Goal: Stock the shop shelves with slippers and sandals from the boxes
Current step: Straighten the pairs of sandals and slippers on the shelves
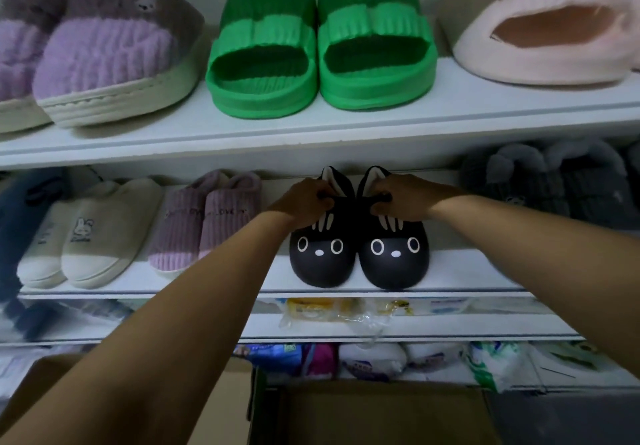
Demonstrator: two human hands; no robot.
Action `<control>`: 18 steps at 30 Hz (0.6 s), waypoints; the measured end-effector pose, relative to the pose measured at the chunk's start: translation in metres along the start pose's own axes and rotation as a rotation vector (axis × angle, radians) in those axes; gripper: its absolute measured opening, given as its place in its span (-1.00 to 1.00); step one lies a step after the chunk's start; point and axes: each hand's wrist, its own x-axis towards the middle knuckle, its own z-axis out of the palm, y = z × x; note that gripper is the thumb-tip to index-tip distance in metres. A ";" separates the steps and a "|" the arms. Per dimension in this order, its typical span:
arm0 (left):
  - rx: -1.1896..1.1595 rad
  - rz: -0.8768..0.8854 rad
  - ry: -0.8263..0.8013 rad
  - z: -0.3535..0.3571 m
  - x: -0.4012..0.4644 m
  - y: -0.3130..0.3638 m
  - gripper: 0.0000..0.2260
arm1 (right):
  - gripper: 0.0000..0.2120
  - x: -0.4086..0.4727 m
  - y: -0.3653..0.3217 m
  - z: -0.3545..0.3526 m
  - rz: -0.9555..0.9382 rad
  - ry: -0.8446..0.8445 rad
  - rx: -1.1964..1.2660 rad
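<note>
Both hands grip the black cat slippers (358, 250) on the middle shelf (214, 280): left hand (306, 202) and right hand (403, 198), fingers curled round each opening's rim.

cat slippers (358, 254) on middle shelf (460, 271) | sandals (320, 46) on shelf above | boxes (381, 413) below, in front

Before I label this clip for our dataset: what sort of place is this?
Likely a small shop's footwear display: white shelves lined with paired slippers, such as green slides and black cat-face slippers, with open cardboard boxes below.
</note>
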 end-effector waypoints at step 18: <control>0.351 0.160 -0.011 0.025 -0.085 -0.009 -0.21 | -0.02 -0.083 -0.014 0.030 0.200 -0.034 -0.243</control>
